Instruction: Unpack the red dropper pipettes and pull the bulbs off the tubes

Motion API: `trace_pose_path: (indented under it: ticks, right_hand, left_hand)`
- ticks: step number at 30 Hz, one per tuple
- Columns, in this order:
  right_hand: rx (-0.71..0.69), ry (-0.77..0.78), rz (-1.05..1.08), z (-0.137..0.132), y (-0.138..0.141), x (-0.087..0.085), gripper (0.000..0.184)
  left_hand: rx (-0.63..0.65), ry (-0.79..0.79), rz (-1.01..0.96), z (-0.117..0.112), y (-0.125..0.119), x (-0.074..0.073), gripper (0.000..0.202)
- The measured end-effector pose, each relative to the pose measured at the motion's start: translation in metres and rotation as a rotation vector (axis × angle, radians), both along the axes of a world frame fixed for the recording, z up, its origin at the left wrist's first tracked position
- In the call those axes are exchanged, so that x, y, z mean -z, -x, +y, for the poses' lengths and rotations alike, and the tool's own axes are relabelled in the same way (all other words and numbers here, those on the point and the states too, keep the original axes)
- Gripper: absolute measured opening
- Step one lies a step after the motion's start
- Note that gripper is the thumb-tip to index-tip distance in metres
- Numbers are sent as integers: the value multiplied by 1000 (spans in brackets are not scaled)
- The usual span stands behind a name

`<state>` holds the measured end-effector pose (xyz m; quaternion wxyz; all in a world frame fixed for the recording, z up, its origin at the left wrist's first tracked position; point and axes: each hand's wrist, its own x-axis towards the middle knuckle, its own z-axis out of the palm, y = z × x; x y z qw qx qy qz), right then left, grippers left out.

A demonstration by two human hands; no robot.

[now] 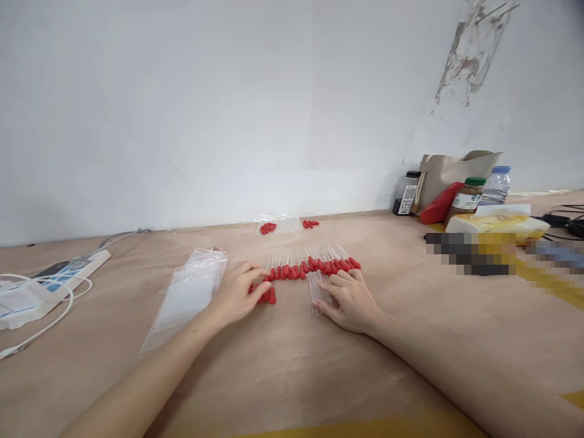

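My left hand [237,293] rests over a small pile of red rubber-like bulbs [272,296], its thumb and fingers apart and partly hiding them. My right hand [351,299] lies at a bundle of thin clear tubes [314,292]. Its thumb and index finger touch the tubes with a gap between them, while the other fingers curl. Just beyond both hands runs a row of clear thin tubes with red bulb ends [303,269], the bulbs facing me. Left of my left hand lies a stack of clear zip bags [185,298].
Small red piles [268,228] lie on clear plastic near the wall. A power strip [68,280] with white cables is at the left. At the right stand a beige bag [449,176], a dark bottle [406,194], a green-lidded jar [468,198], a water bottle [497,185] and a tissue pack [497,226].
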<state>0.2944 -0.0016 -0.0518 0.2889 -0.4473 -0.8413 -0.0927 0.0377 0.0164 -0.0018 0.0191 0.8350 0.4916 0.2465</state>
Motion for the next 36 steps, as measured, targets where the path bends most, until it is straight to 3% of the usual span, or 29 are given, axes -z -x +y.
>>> trace_pose_path:
  ticks: [2,7,10,14,18,27,36]
  right_hand:
    - [-1,8,15,0,0,1,34]
    - [160,5,99,3,-2,4,29]
    - [207,31,64,4,-1,5,28]
    - [227,83,13,6,2,4,26]
    - [247,109,20,9,8,3,24]
    - [222,118,115,18,14,2,21]
    - [121,125,463,22,5,7,21]
  left_hand:
    - [57,-21,60,7,-24,1,23]
    - [-186,-26,179,34,-65,13,30]
    - [-114,-5,203,45,-74,22,35]
    - [35,113,305,54,-76,30,44]
    - [74,189,376,58,-74,31,47]
    - [72,147,297,62,-66,35,44]
    - [63,50,131,44,-53,26,50]
